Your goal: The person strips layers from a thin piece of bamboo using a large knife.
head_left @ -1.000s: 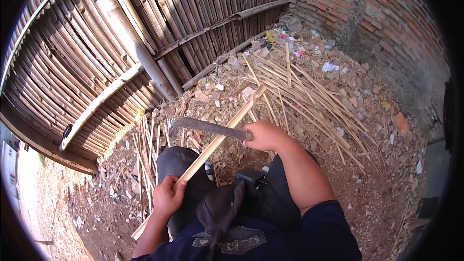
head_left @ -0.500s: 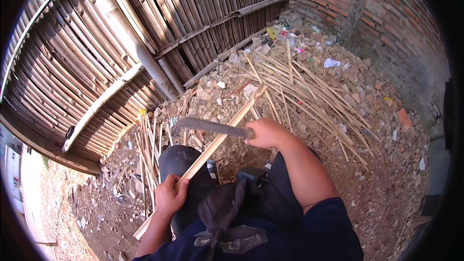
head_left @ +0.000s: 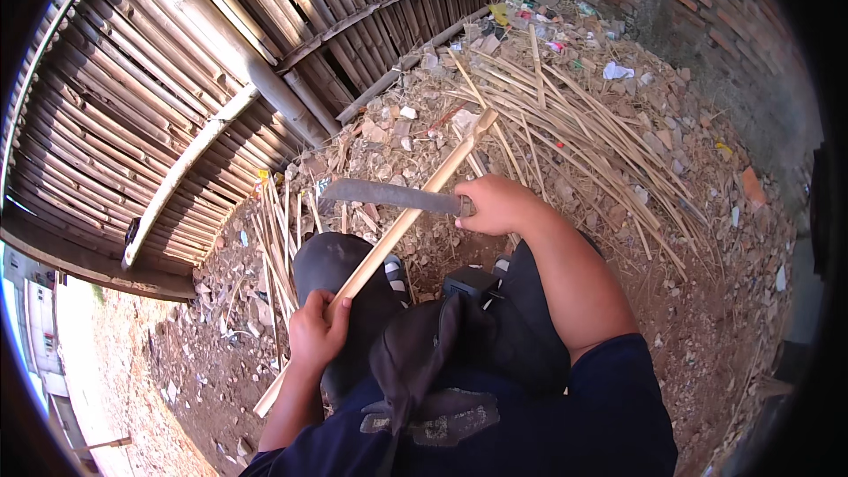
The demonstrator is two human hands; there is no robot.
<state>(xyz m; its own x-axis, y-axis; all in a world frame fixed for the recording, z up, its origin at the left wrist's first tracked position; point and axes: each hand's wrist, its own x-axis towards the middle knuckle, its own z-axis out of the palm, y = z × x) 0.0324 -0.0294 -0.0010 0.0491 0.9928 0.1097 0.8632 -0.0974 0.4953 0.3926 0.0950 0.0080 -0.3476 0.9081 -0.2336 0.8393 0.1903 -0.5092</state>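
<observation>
My left hand (head_left: 318,331) is closed around the lower part of a long split bamboo strip (head_left: 413,214), which slants up and to the right from beside my left knee. In my right hand (head_left: 496,205) is the handle of a machete (head_left: 389,195), with the fingers wrapped round it. Its broad dark blade points left and crosses the bamboo strip above the middle. Whether the edge touches the strip or is just over it, I cannot tell. The strip's lower end sticks out past my left forearm.
Many thin bamboo strips (head_left: 583,141) lie heaped on the rubble ahead and right. A smaller bundle of strips (head_left: 276,252) lies by my left knee. A bamboo wall (head_left: 168,124) rises at the left and a brick wall (head_left: 707,0) at the right. Litter dots the ground.
The view has tilted and shifted slightly. My right hand and the machete sit a little higher along the bamboo strip in the picture; both hands keep their grips.
</observation>
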